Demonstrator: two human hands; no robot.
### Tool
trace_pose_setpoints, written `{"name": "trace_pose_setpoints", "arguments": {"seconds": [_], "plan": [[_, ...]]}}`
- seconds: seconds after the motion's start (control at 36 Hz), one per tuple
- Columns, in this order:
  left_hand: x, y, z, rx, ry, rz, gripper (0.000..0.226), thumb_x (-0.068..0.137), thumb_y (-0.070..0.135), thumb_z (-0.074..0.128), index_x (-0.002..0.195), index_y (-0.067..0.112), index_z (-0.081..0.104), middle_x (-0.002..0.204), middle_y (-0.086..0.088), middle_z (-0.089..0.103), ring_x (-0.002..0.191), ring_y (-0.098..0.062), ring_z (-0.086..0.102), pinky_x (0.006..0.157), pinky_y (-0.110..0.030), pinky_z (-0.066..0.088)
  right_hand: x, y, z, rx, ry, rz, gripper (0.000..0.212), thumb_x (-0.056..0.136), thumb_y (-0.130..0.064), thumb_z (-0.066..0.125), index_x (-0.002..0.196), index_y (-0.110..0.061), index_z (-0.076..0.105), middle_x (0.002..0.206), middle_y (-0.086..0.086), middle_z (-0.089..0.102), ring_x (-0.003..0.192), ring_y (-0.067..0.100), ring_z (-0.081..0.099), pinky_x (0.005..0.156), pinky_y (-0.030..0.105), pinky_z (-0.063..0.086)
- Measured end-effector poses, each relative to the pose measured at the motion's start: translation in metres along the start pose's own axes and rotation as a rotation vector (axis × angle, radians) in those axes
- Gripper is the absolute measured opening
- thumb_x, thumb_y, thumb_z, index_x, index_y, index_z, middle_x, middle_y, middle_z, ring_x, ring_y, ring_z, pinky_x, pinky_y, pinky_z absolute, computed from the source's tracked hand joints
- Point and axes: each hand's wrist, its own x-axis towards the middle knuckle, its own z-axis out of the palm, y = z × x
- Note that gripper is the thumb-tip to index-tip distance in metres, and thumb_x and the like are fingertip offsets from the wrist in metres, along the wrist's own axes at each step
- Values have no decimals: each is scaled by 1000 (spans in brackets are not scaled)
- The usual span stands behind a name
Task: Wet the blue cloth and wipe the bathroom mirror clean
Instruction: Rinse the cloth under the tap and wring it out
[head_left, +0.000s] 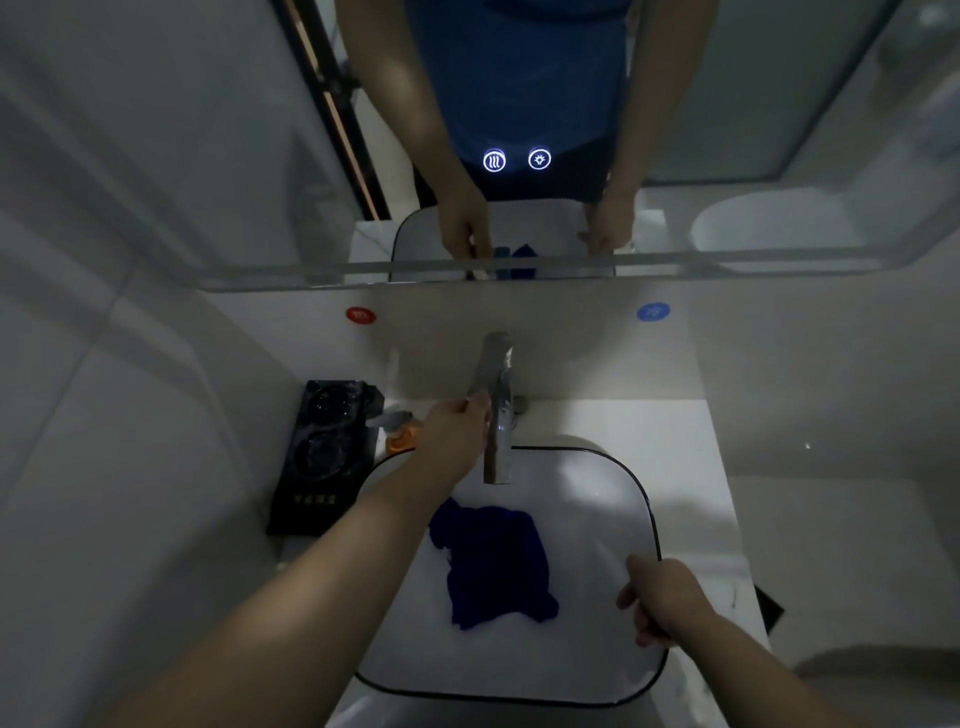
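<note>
Blue cloth (496, 564) lies crumpled in the white basin (587, 499), below the faucet (496, 410) spout; no water visible running. Wetting step in hand. Left hand (457, 431) at the faucet's 9 o'clock side, fingers curled around it. Right hand (662, 597) rests on the rim at 4 o'clock, fingers loosely bent, holding nothing. Next, likely: start water, soak, wring. Pale surface (691, 467); black tray (322, 457) at 9 o'clock; mirror (208, 130) at 12, dim room.

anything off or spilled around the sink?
Nothing stands out. Blue cloth lies crumpled in the basin, below the tap; left hand is at the tap, right hand on the rim.
</note>
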Motion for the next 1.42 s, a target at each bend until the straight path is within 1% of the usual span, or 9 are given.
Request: {"name": "trace_pose_setpoints", "arguments": {"seconds": [0.28, 0.42, 0.56, 0.69, 0.83, 0.94, 1.03, 1.19, 1.42], "plan": [[-20, -28, -2, -226, 235, 171, 40, 112, 26, 42, 95, -1, 66, 72, -1, 57, 66, -16, 52, 63, -29, 44, 2, 1, 0, -33, -4, -1, 60, 109, -34, 42, 84, 9, 76, 52, 20, 60, 44, 34, 65, 47, 23, 38], [-19, -143, 3, 307, 220, 74, 17, 103, 31, 47, 101, 30, 64, 98, -1, 69, 94, -25, 70, 85, -43, 60, 2, -2, -1, -44, -11, -1, 61, 109, -34, 41, 84, 9, 76, 52, 21, 60, 44, 34, 65, 45, 22, 35], [-29, -214, 34, 968, -212, -16, 100, 79, 71, 62, 165, 42, 19, 170, -6, 9, 143, -39, 39, 113, -49, 45, 1, -3, -3, -48, -24, 9, 63, 109, -35, 42, 81, 9, 76, 48, 18, 56, 42, 33, 64, 42, 19, 34], [-1, -201, 49, 941, -145, -81, 84, 93, 50, 70, 162, 32, 26, 158, -17, 31, 127, -36, 57, 99, -39, 54, 1, -3, -1, -62, -12, 22, 60, 108, -34, 41, 81, 7, 76, 48, 16, 57, 43, 33, 66, 44, 20, 35], [24, -163, 49, 471, -355, -108, 36, 97, 59, 61, 108, 26, 69, 102, 2, 78, 89, -16, 73, 89, -41, 63, 1, -6, -1, -50, -8, 55, 61, 109, -34, 42, 80, 8, 75, 48, 18, 56, 43, 33, 63, 41, 19, 37], [19, -152, 51, 287, -142, -152, 51, 97, 69, 53, 102, 20, 67, 106, -9, 77, 93, -19, 72, 93, -40, 61, 3, -6, -2, -69, -13, 51, 62, 110, -34, 41, 79, 7, 76, 49, 19, 57, 44, 35, 66, 43, 22, 36], [3, -158, 55, 798, 139, -15, 64, 96, 69, 52, 142, 26, 48, 140, -10, 51, 121, -32, 57, 99, -47, 53, 4, -4, -2, -78, -17, 45, 64, 111, -35, 40, 79, 7, 77, 49, 19, 59, 43, 35, 66, 43, 24, 38], [3, -182, 77, 915, -78, 60, 84, 93, 64, 60, 163, 41, 21, 156, -8, 33, 132, -40, 44, 105, -52, 51, 5, -3, -3, -52, -9, 26, 60, 108, -31, 44, 75, 9, 74, 48, 22, 55, 39, 32, 58, 40, 23, 39], [43, -160, 73, 234, -165, -283, 17, 90, 32, 71, 97, 21, 61, 93, 0, 69, 85, -17, 67, 87, -41, 63, 1, -5, -2, -62, -9, 23, 56, 105, -27, 45, 69, 6, 73, 47, 23, 54, 36, 31, 57, 40, 22, 36]]}}
